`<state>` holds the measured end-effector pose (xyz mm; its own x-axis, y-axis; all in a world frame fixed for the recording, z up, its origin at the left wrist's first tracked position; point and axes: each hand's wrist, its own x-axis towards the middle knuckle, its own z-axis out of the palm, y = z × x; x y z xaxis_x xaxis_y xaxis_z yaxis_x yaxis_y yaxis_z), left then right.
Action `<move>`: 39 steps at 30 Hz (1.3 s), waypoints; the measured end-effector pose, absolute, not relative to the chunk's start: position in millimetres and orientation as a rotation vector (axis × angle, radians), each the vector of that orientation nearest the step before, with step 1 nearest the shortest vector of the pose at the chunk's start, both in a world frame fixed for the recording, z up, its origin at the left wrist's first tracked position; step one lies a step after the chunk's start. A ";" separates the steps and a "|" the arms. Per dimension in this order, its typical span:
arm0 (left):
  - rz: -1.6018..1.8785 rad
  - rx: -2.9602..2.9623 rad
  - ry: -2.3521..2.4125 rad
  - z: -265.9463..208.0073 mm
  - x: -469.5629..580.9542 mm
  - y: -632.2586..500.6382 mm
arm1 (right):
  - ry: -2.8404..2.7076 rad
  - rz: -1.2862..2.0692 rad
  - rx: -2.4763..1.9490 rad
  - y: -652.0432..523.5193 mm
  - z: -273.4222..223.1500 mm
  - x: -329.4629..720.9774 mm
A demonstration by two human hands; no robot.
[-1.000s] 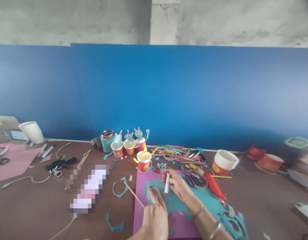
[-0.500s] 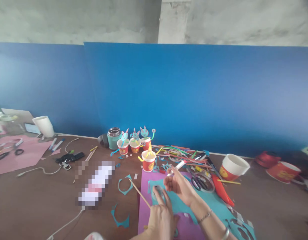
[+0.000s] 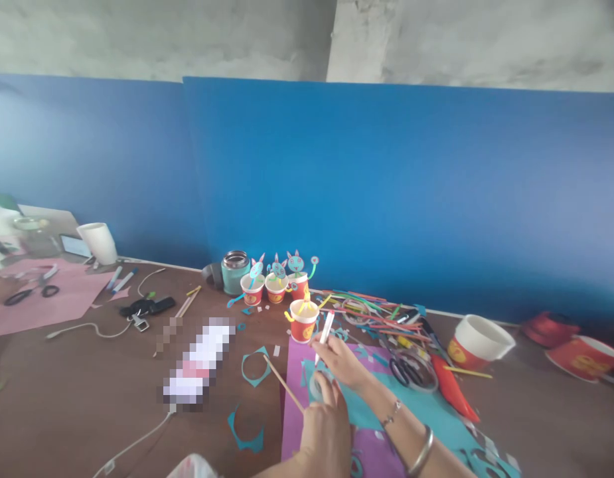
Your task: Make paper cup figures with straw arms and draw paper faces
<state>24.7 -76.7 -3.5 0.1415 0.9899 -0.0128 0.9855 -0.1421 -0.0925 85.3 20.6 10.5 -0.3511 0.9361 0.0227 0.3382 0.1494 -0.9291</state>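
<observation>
In my right hand (image 3: 339,362), the fingers pinch a white marker (image 3: 327,328) with a red end, its tip pointing down at the teal paper (image 3: 401,411). My left hand (image 3: 326,421) has its fingers bent over a small round roll of clear tape (image 3: 315,385), pressing it against that teal sheet. A thin wooden stick (image 3: 284,384) juts out to the left from my left hand; its near end is hidden. Purple paper (image 3: 293,425) lies beneath the teal. Just beyond my hands stands a red-and-white paper cup (image 3: 303,325) with yellow arms.
Behind are several decorated cups (image 3: 251,291) and a teal thermos (image 3: 235,272). Pipe cleaners (image 3: 371,309), black scissors (image 3: 406,373) and a red pouch (image 3: 453,392) lie to the right. Paper scraps (image 3: 247,438), a charging cable (image 3: 132,441) and a blurred-out oblong thing (image 3: 200,362) are left.
My right hand has moved left, closer to the left hand, and the marker has turned from slanted to nearly upright. The left hand stays on the tape roll. The view has shifted slightly.
</observation>
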 end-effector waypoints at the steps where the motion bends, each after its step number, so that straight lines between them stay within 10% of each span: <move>1: 0.101 -2.311 -2.002 -4.5 24.6 -76.4 | -1.789 1.204 -1.215 21.2 8.3 84.4; 39: 0.053 -2.185 -1.840 -65.1 41.9 -72.7 | -2.250 0.960 -1.380 26.3 11.2 70.8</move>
